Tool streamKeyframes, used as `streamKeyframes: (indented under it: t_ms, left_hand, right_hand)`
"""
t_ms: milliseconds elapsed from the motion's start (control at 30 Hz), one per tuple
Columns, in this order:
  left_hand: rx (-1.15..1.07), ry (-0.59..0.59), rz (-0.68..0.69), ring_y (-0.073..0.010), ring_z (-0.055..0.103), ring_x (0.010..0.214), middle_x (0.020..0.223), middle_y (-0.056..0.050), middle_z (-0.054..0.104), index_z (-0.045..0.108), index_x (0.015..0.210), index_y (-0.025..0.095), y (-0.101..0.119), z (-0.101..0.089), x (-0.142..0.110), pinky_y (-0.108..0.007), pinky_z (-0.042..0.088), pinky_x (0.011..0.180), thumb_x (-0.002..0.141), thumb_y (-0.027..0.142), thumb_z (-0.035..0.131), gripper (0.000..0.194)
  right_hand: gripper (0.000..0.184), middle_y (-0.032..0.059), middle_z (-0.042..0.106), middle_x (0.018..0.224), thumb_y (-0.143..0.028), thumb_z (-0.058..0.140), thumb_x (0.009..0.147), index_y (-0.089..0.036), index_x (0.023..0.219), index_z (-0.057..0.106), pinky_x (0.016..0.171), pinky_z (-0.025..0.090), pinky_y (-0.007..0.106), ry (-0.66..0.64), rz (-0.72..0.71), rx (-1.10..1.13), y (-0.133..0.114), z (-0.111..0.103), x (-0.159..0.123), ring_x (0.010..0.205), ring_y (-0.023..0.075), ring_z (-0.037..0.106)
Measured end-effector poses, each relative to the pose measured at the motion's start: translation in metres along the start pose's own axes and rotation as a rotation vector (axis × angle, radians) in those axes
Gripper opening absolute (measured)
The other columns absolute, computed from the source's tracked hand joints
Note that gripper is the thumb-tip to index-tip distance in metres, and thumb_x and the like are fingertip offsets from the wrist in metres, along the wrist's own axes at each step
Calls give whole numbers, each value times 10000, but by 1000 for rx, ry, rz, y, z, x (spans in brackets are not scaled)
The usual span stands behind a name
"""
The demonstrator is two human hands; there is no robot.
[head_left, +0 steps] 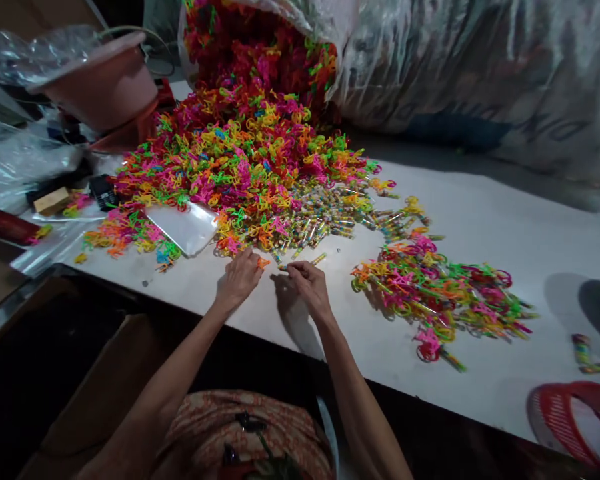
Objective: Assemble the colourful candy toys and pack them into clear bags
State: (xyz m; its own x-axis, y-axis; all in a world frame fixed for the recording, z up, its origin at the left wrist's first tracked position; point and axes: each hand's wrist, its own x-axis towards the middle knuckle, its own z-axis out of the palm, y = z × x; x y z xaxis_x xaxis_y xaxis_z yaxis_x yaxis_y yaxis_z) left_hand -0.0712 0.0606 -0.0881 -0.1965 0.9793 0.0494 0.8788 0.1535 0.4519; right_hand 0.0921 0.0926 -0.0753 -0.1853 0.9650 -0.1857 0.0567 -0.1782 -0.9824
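Note:
My left hand (242, 273) is closed on a small orange plastic piece (263, 263), whose end pokes out past the fingertips. Just to its right, my right hand (308, 283) pinches a thin patterned tube (283, 267) between thumb and fingers. A small gap lies between the two held pieces. Beyond the hands spreads a pile of similar patterned tubes (325, 207). A large heap of bright plastic pieces (240, 153) in pink, yellow, green and orange rises behind them. To the right lies a pile of tubes with coloured pieces on them (440, 290).
A big sack (455, 80) stands at the back. At the left are a pink basin (100, 80), clear plastic bags (25, 153) and a dark red cylinder (7, 225). A clear plastic sheet (185, 227) lies by the heap. A red basket (555, 420) stands at the right front.

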Motion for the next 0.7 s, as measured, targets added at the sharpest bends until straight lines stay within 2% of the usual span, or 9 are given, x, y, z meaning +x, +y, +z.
streamKeyframes:
  t_ms: [100,200,267,367,433,500,600,700]
  left_hand:
    - [-355,-56,-177,-176,644,796,846,-50,688,678,857,171,4,2,4,-300,509,750,702,143,651,160]
    - [-843,-144,-386,-101,541,492,598,19,611,643,800,150,6,3,-1,-222,424,496,652,195,688,161]
    - [-1065,-179,-480,-76,487,414,540,44,580,617,796,152,8,2,-9,-196,359,428,606,241,733,240]
    - [-1160,-162,-511,-86,530,459,578,35,602,587,791,164,12,-2,-20,-200,404,453,586,247,744,271]
    - [-1035,-119,-459,-113,574,536,628,17,622,587,795,174,11,-7,-24,-233,463,520,635,228,705,205]
    - [-711,-42,-350,-149,620,656,723,-11,657,610,802,189,2,-16,-27,-279,503,633,682,184,657,129]
    - [-128,74,-256,-218,646,865,909,-61,686,653,835,208,-24,-39,-29,-352,498,794,746,131,579,139]
    - [189,174,-266,-281,614,1019,1038,-112,667,666,975,201,-53,-66,-27,-418,470,890,796,146,528,233]
  right_hand:
    - [317,-9,604,590,-452,699,659,-164,782,653,405,265,225,16,146,137,8,-9,-14,412,56,330]
    - [321,-12,609,586,-431,733,634,-162,795,663,389,243,215,41,184,209,8,-12,-22,405,48,328]
    - [311,-19,606,585,-417,746,623,-168,792,669,380,243,208,53,191,239,4,-11,-25,404,47,345]
    - [313,-14,615,595,-431,760,616,-170,763,669,367,241,201,29,212,291,2,-10,-26,403,47,371]
    - [317,-14,596,563,-452,764,614,-169,700,650,363,238,204,14,230,305,3,-11,-26,403,55,381]
    - [325,-21,570,531,-458,774,602,-171,648,627,363,231,209,22,246,286,6,-12,-26,402,59,373]
    - [334,-33,547,514,-452,794,567,-168,639,631,373,219,210,35,248,221,9,-15,-27,401,56,354]
    - [362,-34,534,497,-479,793,546,-166,633,634,377,207,213,16,241,169,9,-16,-26,393,55,338]
